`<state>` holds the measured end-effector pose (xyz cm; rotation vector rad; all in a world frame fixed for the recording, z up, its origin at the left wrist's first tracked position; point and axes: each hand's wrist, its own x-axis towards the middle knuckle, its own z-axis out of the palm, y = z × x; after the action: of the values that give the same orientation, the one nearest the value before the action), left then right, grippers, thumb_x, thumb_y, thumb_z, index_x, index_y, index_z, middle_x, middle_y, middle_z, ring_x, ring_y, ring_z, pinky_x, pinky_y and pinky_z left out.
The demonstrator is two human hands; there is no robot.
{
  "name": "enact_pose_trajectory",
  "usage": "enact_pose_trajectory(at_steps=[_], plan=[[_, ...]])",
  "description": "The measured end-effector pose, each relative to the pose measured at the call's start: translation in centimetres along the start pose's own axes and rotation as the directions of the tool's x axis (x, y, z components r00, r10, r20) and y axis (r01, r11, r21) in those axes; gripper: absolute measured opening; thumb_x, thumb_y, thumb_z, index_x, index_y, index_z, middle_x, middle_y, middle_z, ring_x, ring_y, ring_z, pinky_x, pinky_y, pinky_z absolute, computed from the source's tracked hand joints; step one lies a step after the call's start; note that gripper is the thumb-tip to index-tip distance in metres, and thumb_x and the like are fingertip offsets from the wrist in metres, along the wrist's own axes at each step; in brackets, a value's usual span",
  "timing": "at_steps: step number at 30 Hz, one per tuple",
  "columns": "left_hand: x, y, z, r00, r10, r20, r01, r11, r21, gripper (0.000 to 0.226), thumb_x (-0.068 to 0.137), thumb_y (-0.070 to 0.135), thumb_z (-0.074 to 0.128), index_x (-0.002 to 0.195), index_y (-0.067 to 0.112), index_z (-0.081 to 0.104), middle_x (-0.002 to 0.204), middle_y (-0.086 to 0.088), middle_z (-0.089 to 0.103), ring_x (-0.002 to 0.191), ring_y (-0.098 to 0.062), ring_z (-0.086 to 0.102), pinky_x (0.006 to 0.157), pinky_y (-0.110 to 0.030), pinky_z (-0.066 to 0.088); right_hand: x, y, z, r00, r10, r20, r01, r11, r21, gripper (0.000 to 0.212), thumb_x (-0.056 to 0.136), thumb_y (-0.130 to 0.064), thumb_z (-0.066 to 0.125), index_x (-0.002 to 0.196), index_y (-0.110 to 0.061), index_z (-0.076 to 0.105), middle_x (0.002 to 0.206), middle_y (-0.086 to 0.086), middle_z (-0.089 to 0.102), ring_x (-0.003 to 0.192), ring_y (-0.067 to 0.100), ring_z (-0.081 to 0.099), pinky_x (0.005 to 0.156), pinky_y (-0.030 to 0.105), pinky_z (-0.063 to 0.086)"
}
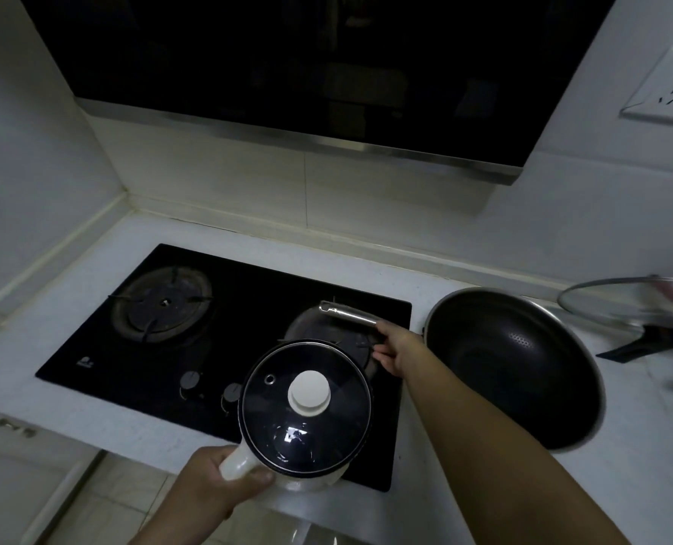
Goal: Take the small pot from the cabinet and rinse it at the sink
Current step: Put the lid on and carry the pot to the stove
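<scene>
My left hand grips the cream handle of the small pot, which hangs over the front edge of the black gas hob. A dark glass lid with a white knob sits on the pot. My right hand reaches across the right burner and is closed on a steel handle that seems to belong to the large dark wok. Neither the sink nor the cabinet interior is in view.
The wok sits on the white counter right of the hob. Behind it a glass lid lies blurred at the right edge. A dark range hood hangs overhead, and a wall socket is top right. The left burner is bare.
</scene>
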<state>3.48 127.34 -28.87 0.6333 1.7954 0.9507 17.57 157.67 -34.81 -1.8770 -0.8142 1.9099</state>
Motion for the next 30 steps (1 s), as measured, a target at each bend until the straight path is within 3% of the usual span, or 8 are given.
enact_pose_trajectory(at_steps=[5,9,11,13,16,20,25,30], plan=[[0.5,0.4,0.7,0.999,0.022,0.041,-0.023,1.000,0.015,0.018,0.070,0.013,0.083,0.055,0.014,0.073,0.044,0.000,0.047,0.040,-0.013,0.042,0.042,-0.022,0.033,-4.9,0.7,-1.8,0.979,0.013,0.202,0.017,0.989,-0.145,0.032,0.091,-0.047,0.056,0.097,-0.016,0.064,0.082,0.002,0.070,0.058,0.015,0.063,0.049,0.023,0.048],[0.3,1.1,2.7,0.994,0.055,0.097,-0.060,0.997,0.047,0.040,0.051,0.035,0.082,0.064,0.000,0.068,0.048,-0.001,0.049,0.043,-0.014,0.042,0.041,-0.022,0.033,-11.9,3.4,-6.3,0.950,-0.078,0.301,0.138,0.973,-0.184,0.034,0.095,-0.042,0.054,0.070,-0.020,0.063,0.044,-0.008,0.059,0.035,0.003,0.053,0.039,0.015,0.040],[0.2,1.5,4.5,0.984,0.085,0.154,-0.095,0.994,0.061,0.028,0.059,0.023,0.086,0.060,0.001,0.069,0.045,0.001,0.050,0.040,-0.008,0.043,0.040,-0.019,0.033,-14.1,4.8,-9.1,0.954,-0.160,0.254,0.214,0.956,-0.202,0.039,0.096,-0.042,0.051,0.066,-0.020,0.061,0.046,-0.010,0.058,0.038,0.003,0.052,0.042,0.016,0.037],[0.1,1.8,6.6,0.967,0.116,0.228,-0.135,0.988,0.069,0.016,0.067,0.008,0.086,0.058,0.006,0.073,0.043,0.002,0.053,0.039,-0.003,0.043,0.039,-0.016,0.033,-14.9,6.2,-11.8,0.957,-0.233,0.172,0.268,0.939,-0.217,0.041,0.095,-0.048,0.049,0.077,-0.016,0.068,0.064,-0.002,0.063,0.056,0.010,0.057,0.049,0.019,0.041],[-0.1,1.9,9.5,0.941,0.121,0.317,-0.150,0.986,0.068,0.013,0.069,0.003,0.083,0.060,0.006,0.073,0.045,0.004,0.056,0.042,-0.001,0.046,0.041,-0.015,0.034,-16.0,8.0,-15.5,0.957,-0.279,0.079,0.290,0.936,-0.198,0.044,0.097,-0.046,0.047,0.093,-0.012,0.076,0.077,-0.001,0.070,0.071,0.013,0.064,0.057,0.024,0.049],[0.2,1.7,13.3,0.903,0.119,0.412,-0.163,0.984,0.075,0.021,0.069,0.003,0.082,0.056,0.015,0.071,0.044,0.006,0.056,0.040,0.001,0.046,0.040,-0.014,0.036,-17.1,10.3,-19.3,0.951,-0.308,0.012,0.307,0.941,-0.141,0.040,0.099,-0.042,0.046,0.096,-0.014,0.075,0.079,-0.002,0.072,0.071,0.012,0.063,0.055,0.021,0.049],[1.0,0.8,17.0,0.881,0.061,0.469,-0.151,0.976,0.156,0.012,0.069,0.001,0.082,0.074,-0.001,0.071,0.050,0.008,0.059,0.046,0.002,0.048,0.045,-0.013,0.038,-15.3,13.6,-22.7,0.953,-0.276,-0.122,0.263,0.958,-0.113,0.046,0.094,-0.046,0.050,0.091,-0.007,0.074,0.081,0.009,0.073,0.072,0.018,0.064,0.061,0.029,0.055],[1.8,-0.2,19.5,0.870,0.032,0.492,-0.183,0.948,0.261,0.031,0.060,0.001,0.080,0.045,0.021,0.063,0.045,0.010,0.060,0.045,0.003,0.053,0.049,-0.013,0.040,-13.3,15.9,-24.4,0.953,-0.232,-0.195,0.216,0.971,-0.104,0.047,0.097,-0.041,0.046,0.084,-0.005,0.073,0.072,0.005,0.069,0.070,0.021,0.064,0.076,0.043,0.059]])
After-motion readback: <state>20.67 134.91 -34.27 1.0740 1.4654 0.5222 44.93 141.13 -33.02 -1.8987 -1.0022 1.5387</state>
